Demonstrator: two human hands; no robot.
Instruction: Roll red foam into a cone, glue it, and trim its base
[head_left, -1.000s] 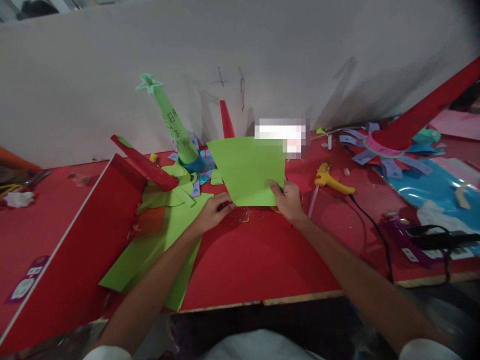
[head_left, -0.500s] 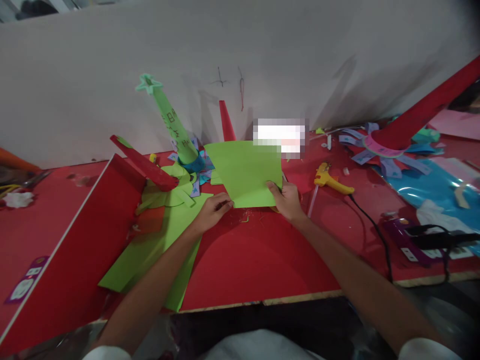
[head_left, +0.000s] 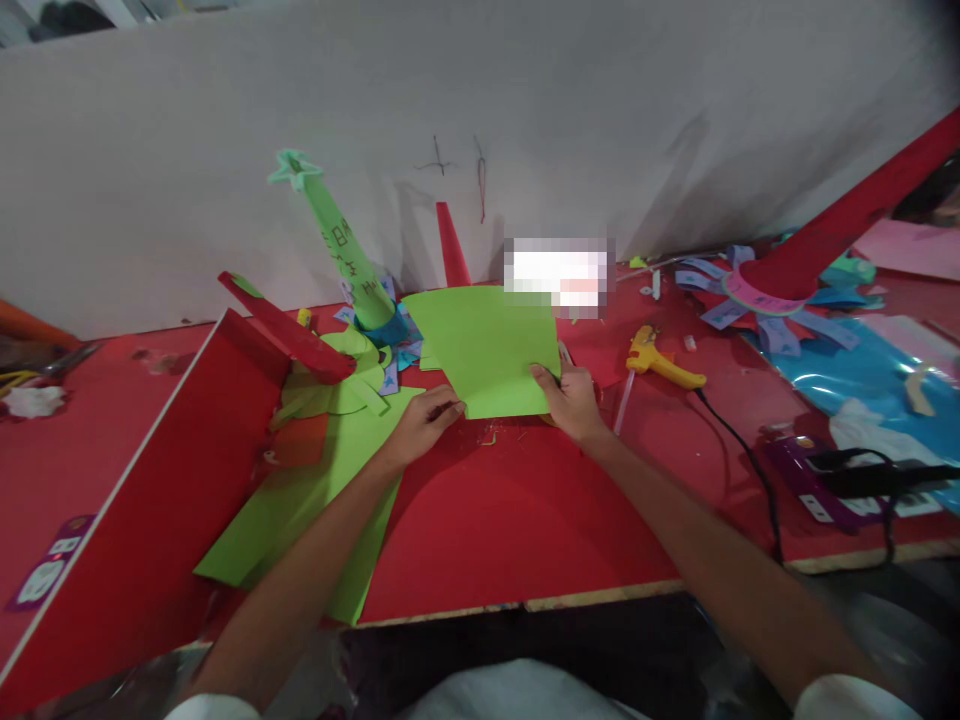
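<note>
A green foam sheet point(head_left: 495, 350) is held up over the red table, its far edge raised. My left hand point(head_left: 427, 420) pinches the sheet's near left corner between thumb and fingers. At the right edge my right hand point(head_left: 570, 400) grips it, thumb on top and the other fingers underneath. Part of a tool with a pale edge shows behind the right hand; I cannot make out what it is. To the left lies a larger green sheet point(head_left: 315, 520), partly under my left forearm. Small scraps point(head_left: 489, 438) lie on the table just below the held sheet.
A yellow glue gun point(head_left: 664, 360) with a black cord lies to the right. Red and green cones, including a star-topped green cone point(head_left: 345, 250), stand at the back. A red panel point(head_left: 172, 480) leans at left; a purple power strip point(head_left: 817, 490) sits at right.
The sheet's far edge tilts slightly lower, and its outline shifts a little to the left. Both hands keep their grip in nearly the same place.
</note>
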